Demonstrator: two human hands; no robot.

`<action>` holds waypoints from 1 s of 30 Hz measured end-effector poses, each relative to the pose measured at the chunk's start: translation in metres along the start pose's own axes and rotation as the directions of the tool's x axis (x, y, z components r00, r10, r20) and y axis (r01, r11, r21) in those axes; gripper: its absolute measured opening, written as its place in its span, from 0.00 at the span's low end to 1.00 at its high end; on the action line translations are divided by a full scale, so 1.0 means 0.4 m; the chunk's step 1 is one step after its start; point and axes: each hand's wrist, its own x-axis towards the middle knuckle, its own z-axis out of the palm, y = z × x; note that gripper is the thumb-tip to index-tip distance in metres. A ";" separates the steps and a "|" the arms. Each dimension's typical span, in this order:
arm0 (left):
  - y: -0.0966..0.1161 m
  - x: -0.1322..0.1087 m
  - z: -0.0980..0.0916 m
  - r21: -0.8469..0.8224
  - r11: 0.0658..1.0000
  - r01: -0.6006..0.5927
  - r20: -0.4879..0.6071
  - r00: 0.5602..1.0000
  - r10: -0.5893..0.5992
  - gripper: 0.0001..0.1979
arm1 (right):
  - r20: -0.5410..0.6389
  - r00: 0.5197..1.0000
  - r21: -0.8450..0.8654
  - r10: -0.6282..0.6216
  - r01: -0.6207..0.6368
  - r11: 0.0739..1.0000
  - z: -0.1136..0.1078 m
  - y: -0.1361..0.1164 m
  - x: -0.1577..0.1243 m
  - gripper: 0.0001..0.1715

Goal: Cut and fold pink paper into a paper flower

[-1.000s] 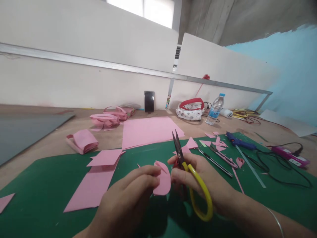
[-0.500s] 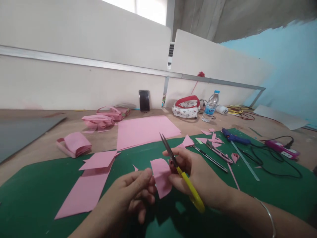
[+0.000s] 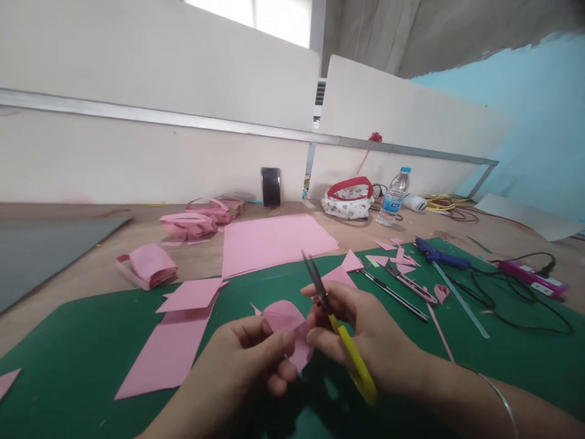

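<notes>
Between my two hands is a small rounded piece of pink paper, partly opened out, with a fold across it. My left hand pinches its left side between thumb and fingers. My right hand is closed around yellow-handled scissors, whose dark blades point up and away. The right fingertips also touch the right edge of the paper. Below the hands lies a green cutting mat. A folded strip of pink paper rests on it to the left of my left hand.
Pink sheets and folded pink bundles lie beyond the mat. Right of my hands are paper scraps, a craft knife, a blue glue gun and its cord. A water bottle, a pouch and a phone stand at the back.
The pink paper has been spread and turned, so its rounded top edge shows. My left thumb has moved right, over the paper. The view has shifted slightly left.
</notes>
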 end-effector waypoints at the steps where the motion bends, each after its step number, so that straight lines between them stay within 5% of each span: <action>1: 0.006 0.000 -0.003 -0.048 0.999 -0.024 -0.055 0.998 0.022 0.11 | 0.002 1.000 0.008 0.025 -0.025 1.000 -0.002 -0.002 -0.001 0.22; 5: 0.031 0.003 -0.026 -0.198 0.975 -0.104 -0.207 0.976 0.062 0.10 | 0.073 0.990 -0.110 0.117 -0.109 0.988 -0.005 -0.002 -0.005 0.21; 9: 0.042 0.003 -0.037 -0.345 0.931 -0.115 -0.238 0.971 0.032 0.03 | 0.089 0.990 -0.223 0.108 -0.086 0.971 0.006 0.011 -0.006 0.15; 18: -0.021 0.002 0.004 -0.443 0.896 -0.005 -0.057 0.998 -0.022 0.03 | -0.095 0.994 0.101 0.048 -0.038 0.994 0.041 0.020 0.008 0.25; 30: -0.035 -0.007 0.011 -0.325 0.945 0.027 -0.013 0.999 -0.033 0.09 | 0.002 0.988 0.188 0.153 -0.151 0.970 0.033 0.011 0.016 0.23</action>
